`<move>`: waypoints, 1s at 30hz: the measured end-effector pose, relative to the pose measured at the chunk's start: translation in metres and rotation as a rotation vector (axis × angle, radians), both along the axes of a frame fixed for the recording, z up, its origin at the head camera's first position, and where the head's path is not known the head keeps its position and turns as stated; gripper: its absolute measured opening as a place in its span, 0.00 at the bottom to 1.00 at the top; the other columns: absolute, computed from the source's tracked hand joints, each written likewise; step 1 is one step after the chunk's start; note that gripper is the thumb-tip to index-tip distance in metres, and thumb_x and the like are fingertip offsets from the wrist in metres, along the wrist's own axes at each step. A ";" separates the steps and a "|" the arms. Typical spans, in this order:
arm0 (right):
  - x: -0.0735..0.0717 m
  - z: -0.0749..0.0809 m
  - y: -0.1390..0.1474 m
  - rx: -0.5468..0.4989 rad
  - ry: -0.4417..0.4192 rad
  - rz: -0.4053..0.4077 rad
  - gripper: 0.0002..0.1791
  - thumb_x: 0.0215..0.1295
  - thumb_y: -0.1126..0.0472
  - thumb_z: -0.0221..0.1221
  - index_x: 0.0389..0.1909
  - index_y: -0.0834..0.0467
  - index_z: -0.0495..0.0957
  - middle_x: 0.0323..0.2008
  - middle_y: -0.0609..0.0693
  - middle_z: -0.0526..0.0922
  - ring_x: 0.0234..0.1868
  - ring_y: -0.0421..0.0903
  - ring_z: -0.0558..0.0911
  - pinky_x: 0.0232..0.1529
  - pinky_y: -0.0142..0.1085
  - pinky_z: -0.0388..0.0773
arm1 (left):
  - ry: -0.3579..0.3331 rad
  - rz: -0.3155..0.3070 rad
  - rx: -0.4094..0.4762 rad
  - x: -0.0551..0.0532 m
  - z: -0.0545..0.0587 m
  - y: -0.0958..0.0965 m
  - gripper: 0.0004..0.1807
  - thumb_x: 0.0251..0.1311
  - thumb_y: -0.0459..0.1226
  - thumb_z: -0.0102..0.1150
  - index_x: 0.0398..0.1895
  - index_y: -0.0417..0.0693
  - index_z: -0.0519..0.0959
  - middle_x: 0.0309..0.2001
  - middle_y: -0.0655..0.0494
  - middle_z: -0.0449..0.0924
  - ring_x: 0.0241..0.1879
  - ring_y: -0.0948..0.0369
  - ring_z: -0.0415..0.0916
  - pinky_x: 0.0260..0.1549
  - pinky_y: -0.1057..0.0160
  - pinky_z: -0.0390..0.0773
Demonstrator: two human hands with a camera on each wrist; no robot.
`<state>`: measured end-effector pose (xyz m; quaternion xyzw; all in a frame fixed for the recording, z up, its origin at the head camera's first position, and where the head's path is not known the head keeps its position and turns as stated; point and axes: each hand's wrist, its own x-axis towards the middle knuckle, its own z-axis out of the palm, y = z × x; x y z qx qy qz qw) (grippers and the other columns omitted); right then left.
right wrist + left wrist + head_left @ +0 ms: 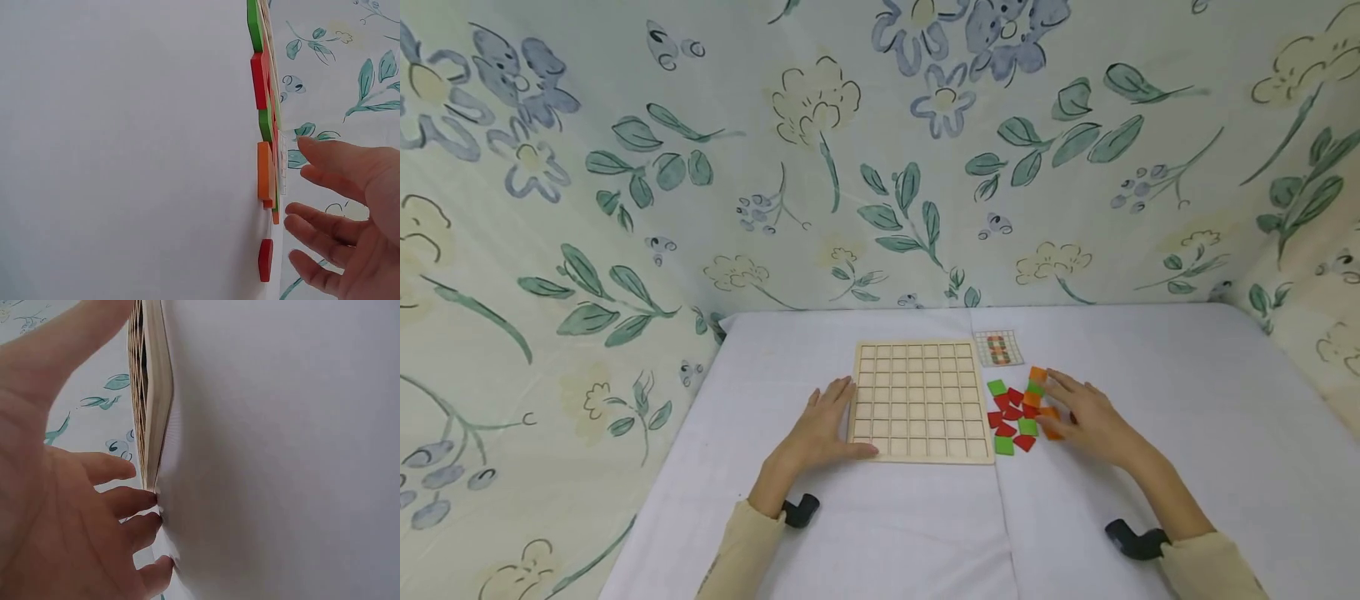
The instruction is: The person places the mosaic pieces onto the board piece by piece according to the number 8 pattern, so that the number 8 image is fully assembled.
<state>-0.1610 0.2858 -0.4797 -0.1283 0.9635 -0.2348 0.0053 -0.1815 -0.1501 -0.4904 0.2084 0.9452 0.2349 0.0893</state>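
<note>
White cloth (917, 533) covers the counter below floral fabric (880, 108). On it lies a wooden grid board (922, 402), left hand (818, 429) spread at its left edge; the right hand (1090, 423), loosely spread, is at coloured tiles (1012, 412).

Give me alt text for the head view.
A person's left hand touches a wooden grid board; their right hand is at loose red, green and orange pieces beside it, near a pattern card, on white cloth.

Head: you look forward-down from above
Left wrist: low, close; head shares board (917, 397)
Right wrist: low, close; head shares tiles (264, 172)
</note>
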 end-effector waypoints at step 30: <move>-0.018 0.002 -0.043 -0.009 -0.048 -0.005 0.16 0.57 0.59 0.76 0.45 0.59 0.90 0.15 0.45 0.66 0.24 0.42 0.68 0.21 0.28 0.58 | -0.074 -0.080 -0.069 -0.001 -0.006 -0.006 0.73 0.46 0.63 0.78 0.84 0.40 0.43 0.85 0.45 0.35 0.85 0.47 0.33 0.82 0.37 0.39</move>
